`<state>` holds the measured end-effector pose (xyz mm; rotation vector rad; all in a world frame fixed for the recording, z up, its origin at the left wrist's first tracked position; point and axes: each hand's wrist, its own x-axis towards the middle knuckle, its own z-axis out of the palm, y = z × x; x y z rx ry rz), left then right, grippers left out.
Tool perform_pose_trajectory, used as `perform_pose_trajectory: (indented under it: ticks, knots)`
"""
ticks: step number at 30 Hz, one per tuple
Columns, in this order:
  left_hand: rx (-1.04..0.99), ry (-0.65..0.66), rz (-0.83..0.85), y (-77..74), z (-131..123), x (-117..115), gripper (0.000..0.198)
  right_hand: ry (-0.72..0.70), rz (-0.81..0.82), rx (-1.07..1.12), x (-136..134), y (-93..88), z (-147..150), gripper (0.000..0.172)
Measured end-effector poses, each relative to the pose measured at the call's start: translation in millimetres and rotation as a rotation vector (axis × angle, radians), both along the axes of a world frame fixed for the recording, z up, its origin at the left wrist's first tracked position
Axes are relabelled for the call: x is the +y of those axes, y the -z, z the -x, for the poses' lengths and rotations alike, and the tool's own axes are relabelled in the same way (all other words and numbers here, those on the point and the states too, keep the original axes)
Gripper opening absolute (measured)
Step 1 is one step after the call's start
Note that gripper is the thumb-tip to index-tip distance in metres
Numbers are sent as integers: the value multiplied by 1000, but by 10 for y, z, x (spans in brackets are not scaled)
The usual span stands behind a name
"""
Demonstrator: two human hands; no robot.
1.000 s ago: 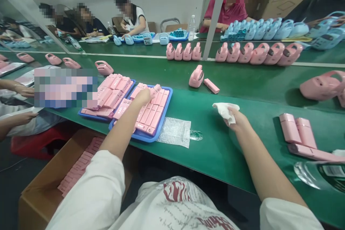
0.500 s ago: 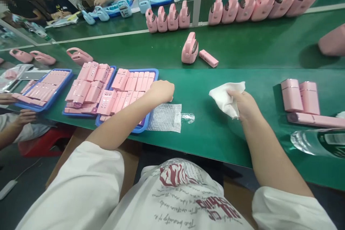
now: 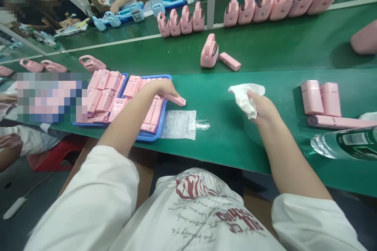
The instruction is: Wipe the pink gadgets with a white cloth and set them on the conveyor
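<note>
My left hand [image 3: 165,86] is closed over the right side of a blue tray [image 3: 160,128]. From under its fingers sticks out a slim pink rectangular case [image 3: 179,100], which it grips by one end. Pink cases of the same kind [image 3: 132,86] fill the tray, some stacked on top. A clear bubble-wrap pouch [image 3: 179,124] lies flat beside the tray. Farther right, my right hand [image 3: 263,108] pinches a crumpled white cloth or tissue [image 3: 246,98] above the green table [image 3: 218,141].
To the right stand two pink cases [image 3: 311,97], with a long pink one [image 3: 332,121] lying before them and a water bottle [image 3: 344,143] nearer. Ahead are a pink handled housing [image 3: 209,51] and a loose pink case [image 3: 230,61]. Co-workers sit at left and across.
My left hand has drawn back left over the tray, and the pink case in it now shows. My right hand with the white cloth has moved slightly up and left in view.
</note>
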<state>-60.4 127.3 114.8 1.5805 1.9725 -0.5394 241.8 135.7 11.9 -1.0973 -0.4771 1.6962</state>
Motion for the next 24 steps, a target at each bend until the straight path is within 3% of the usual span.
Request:
perform_pose_trajectory:
  ticks: [3, 5, 8, 11, 14, 17, 20, 24]
  knots:
    - [-177, -58, -17, 27, 191, -272, 44, 12, 29, 86, -2, -5, 15, 15]
    - [-415, -108, -128, 61, 220, -529, 51, 33, 65, 121, -19, 13, 46, 18]
    - [-862, -216, -391, 152, 112, -936, 56, 47, 75, 120, -45, 55, 121, 19]
    - [-1246, -328, -538, 269, -119, -1265, 51, 90, 14, 93, -64, 77, 215, 15]
    - [-1472, -363, -536, 343, -373, -1469, 48, 135, -174, 39, -153, 39, 324, 3]
    - [-1542, -322, -472, 353, -567, -1564, 46, 89, -396, 6, -402, -86, 441, 19]
    - [-1552, -332, -404, 352, -698, -1596, 46, -66, -570, -113, -745, -266, 549, 34]
    - [-1553, -427, -392, 393, -835, -1597, 48, -219, -1093, -470, -1010, -440, 658, 38]
